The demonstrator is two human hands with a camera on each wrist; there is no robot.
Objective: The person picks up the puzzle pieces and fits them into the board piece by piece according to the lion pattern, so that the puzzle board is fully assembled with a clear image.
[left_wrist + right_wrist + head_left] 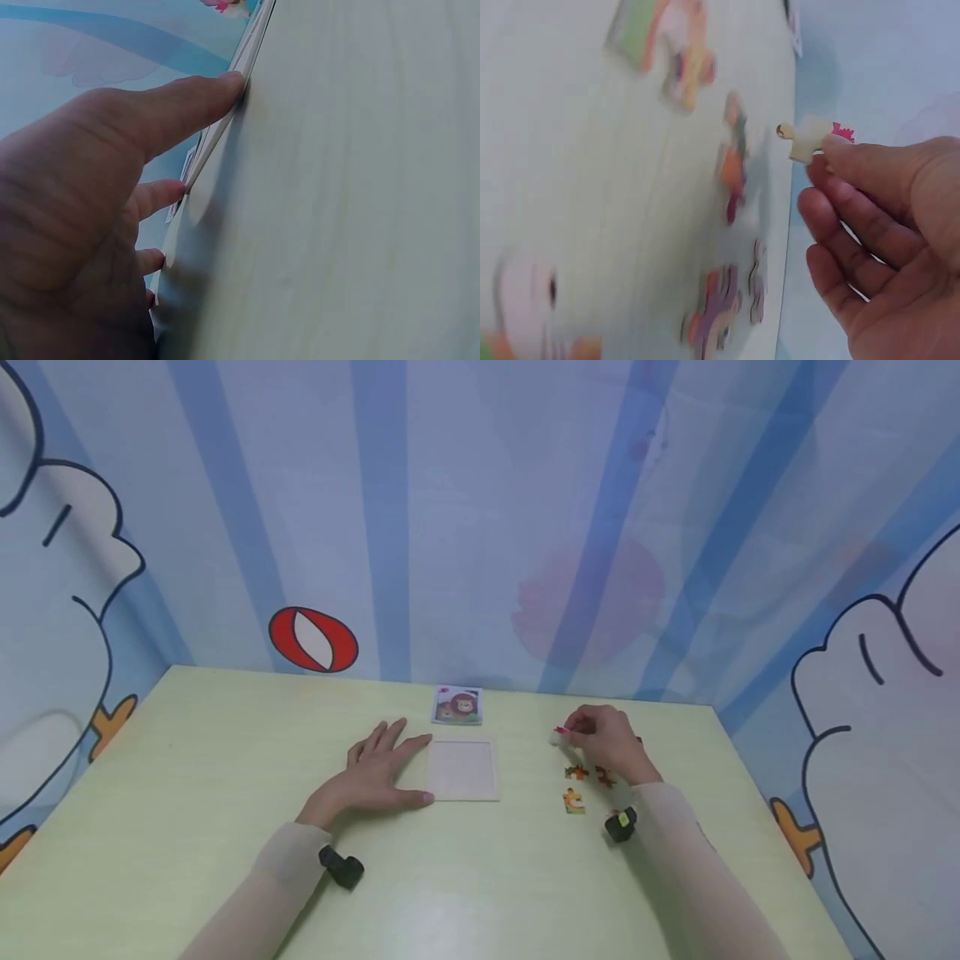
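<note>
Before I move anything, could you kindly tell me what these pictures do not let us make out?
Held puzzle piece: right wrist view, partly covered by the right hand.
Loose puzzle pieces: head view, count unsure; the wrist camera partly hides one.
Pale tray: left wrist view, cut off at the top edge, partly behind the left hand.
Lower-left piece: right wrist view, blurred and cut off at the bottom edge.

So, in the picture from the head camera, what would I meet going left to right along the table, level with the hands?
Left hand → white puzzle tray → white-and-pink jigsaw piece pinched in the fingertips → right hand.
</note>
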